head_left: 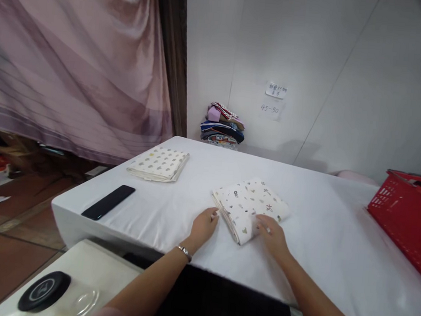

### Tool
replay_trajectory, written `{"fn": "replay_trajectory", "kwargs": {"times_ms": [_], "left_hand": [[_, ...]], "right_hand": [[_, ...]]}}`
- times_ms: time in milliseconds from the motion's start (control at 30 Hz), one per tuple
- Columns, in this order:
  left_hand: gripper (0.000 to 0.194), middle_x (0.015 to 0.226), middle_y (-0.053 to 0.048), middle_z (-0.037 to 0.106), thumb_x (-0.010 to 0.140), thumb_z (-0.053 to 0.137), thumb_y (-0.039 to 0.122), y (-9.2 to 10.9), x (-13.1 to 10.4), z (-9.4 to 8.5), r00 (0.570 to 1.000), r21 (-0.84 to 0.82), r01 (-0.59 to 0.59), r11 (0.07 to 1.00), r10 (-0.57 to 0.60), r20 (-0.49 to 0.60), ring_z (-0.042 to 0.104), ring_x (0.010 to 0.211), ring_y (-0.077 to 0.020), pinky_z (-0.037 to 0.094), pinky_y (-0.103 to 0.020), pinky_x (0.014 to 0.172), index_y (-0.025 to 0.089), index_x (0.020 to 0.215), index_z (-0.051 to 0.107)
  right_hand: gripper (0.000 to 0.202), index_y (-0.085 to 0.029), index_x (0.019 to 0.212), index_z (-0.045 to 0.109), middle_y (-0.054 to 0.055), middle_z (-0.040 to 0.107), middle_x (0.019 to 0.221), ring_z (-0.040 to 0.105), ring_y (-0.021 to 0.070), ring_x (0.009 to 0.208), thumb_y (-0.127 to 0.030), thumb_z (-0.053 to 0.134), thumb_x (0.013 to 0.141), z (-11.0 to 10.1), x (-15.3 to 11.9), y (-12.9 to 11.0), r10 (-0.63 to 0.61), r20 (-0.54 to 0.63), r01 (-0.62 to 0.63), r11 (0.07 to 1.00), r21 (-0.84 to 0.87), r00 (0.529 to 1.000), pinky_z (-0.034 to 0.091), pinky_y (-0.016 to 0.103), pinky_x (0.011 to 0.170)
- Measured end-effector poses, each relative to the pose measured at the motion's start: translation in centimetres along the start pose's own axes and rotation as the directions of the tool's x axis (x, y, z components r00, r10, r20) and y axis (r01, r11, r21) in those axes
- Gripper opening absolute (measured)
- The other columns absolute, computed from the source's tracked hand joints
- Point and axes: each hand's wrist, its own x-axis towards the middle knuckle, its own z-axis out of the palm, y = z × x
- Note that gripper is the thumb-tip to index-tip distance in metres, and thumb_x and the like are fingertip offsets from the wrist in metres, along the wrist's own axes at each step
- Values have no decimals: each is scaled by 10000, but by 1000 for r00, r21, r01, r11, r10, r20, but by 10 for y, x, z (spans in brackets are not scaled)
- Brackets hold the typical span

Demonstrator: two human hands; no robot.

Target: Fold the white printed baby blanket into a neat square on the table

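Observation:
A folded cream cloth (pixel 247 203) with small printed plants and figures lies on the white-covered table (pixel 176 214) in front of me. My left hand (pixel 203 226), a silver bracelet at its wrist, is beside the cloth's left edge with loosely bent fingers and nothing visible in them. At the near right edge, my right hand (pixel 272 238) has its fingertips and thumb closed on the cloth. A second folded cloth (pixel 161 163), cream with rows of grey motifs, lies farther left.
A black phone (pixel 109 202) lies at the table's left edge. A red plastic basket (pixel 409 219) stands at the right. Stacked folded fabrics (pixel 222 125) rise behind the table's far edge. At lower left, a white surface (pixel 87 260) bears a round black object (pixel 44 291).

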Motion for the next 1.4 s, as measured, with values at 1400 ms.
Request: {"fn": "replay_trajectory", "kwargs": {"times_ms": [1400], "left_hand": [[185,818,-16,670,840,487,318,-13,70,8,982,-124,150,981,-162,-94,584,752,-141,383,-248,654,208,822,635]], "right_hand": [[152,-195,717,610,2,645,735,553,140,715,-199,479,796,107,106,-80,155,314,-99,978,-185,937,370,235,662]]}}
